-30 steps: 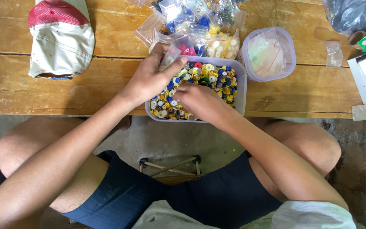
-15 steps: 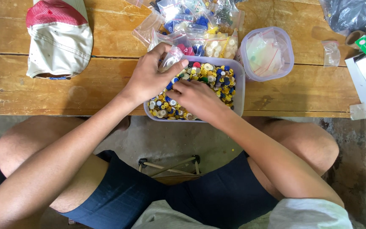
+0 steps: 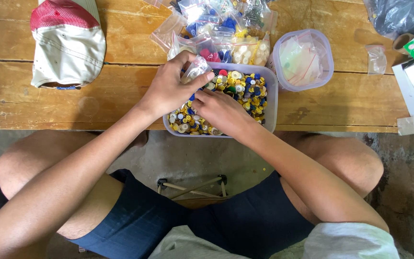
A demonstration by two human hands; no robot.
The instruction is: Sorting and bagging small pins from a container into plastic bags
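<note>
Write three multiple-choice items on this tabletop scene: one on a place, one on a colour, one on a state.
1. Where does the cap lie?
A. Table's left part
B. Inside the tub
C. On the floor

2. What colour is the cap's top panel?
A. Green
B. Red
C. Black

3. What does the left hand hold?
A. Nothing
B. A pen
C. A small clear bag

Answers: A, it rests on the wooden table, left of the button tub; B, red panel above cream cloth; C, fingers pinch the bag over the tub, while the right hand rests in the buttons.
</note>
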